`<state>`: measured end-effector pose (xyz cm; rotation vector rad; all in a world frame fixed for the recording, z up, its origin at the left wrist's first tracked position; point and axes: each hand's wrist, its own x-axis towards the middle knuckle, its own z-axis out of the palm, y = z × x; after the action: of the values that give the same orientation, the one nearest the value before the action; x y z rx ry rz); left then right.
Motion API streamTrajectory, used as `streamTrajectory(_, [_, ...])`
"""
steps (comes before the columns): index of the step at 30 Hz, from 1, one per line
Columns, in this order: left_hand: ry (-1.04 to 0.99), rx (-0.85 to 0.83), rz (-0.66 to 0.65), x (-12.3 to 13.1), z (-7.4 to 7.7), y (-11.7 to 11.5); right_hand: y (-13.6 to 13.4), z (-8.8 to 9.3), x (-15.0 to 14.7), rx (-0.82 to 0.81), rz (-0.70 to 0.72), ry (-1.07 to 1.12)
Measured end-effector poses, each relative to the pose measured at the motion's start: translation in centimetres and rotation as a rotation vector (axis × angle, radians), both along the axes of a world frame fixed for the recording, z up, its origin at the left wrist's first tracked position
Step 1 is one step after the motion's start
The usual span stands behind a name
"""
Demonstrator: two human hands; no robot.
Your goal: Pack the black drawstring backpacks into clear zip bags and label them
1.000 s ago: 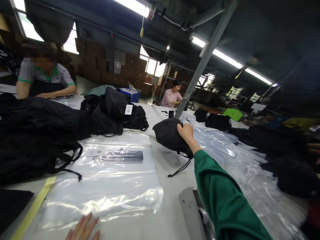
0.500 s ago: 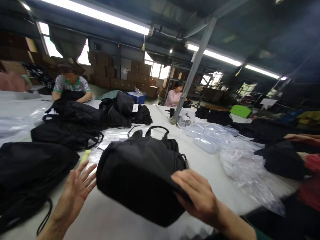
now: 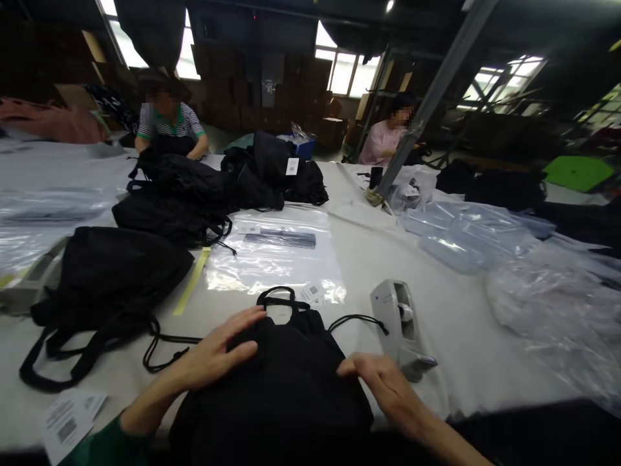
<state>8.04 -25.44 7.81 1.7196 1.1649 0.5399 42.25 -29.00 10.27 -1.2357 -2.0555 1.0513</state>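
A black drawstring backpack (image 3: 286, 388) lies flat in front of me, its handle loop pointing away and a cord trailing to the right. My left hand (image 3: 220, 353) rests on its upper left side, fingers stretched out and thumb apart. At the right edge of the bag is my right hand (image 3: 385, 385), its fingers loosely bent and touching the fabric without a visible grip. White tags (image 3: 313, 292) lie by the handle. Just right of the bag stands a grey tape dispenser (image 3: 398, 317).
Another black bag (image 3: 116, 278) lies at the left, with more black bags (image 3: 179, 194) behind it. Clear plastic bags (image 3: 276, 255) lie ahead, others (image 3: 557, 310) at the right. A metal post (image 3: 431, 97) rises from the table. Two people (image 3: 169, 129) sit across it.
The backpack has come down from being held up, turned and laid flat near me. My left hand has moved onto it, and my right hand has loosened its grip. My view has tilted down.
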Motion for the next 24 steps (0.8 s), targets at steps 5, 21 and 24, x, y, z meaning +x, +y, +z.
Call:
streamTrajectory(5, [0.177, -0.096, -0.397, 4.7, -0.9, 2.8, 8.6, -3.5, -2.7, 0.038, -0.261, -0.315])
streamTrajectory(21, [-0.116, -0.265, 0.413, 2.8, -8.7, 9.4, 10.3, -6.8, -5.4, 0.032, -0.200, -0.127])
streamTrajectory(24, [-0.173, -0.327, 0.410, 1.1, -7.7, 9.8, 8.1, -4.9, -5.3, 0.193, -0.037, 0.013])
